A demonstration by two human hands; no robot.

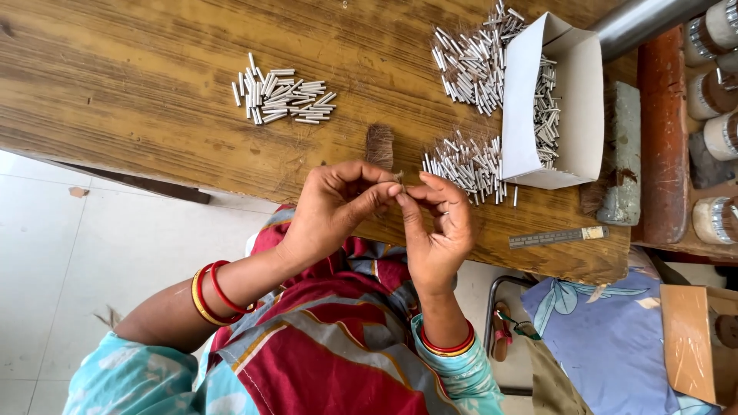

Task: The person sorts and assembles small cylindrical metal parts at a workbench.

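View from above of a person seated at a wooden bench [138,69]. Far from the hands, toward the bench's left part, a small pile of short silver tubes [282,97] lies loosely aligned. At the near edge, the left hand [334,207] and right hand [438,223] meet fingertip to fingertip; thumb and forefinger of each are pressed together on a tiny tuft of brown fibre [400,178], held just above the near edge. The tuft is too small to show whether a tube is on it. Red and gold bangles [211,293] circle the left wrist. Just beyond the hands a brown fibre bundle [379,144] rests on the wood. To its right a second heap [469,165] of tubes lies near the edge, and a third heap [473,61] spreads farther in. Beside both stands an open white card box [584,100], rectangular, unlabelled on the visible faces, holding more tubes. A steel ruler [557,237] lies at the near right corner, and a grey block [624,154] sits along the right edge.
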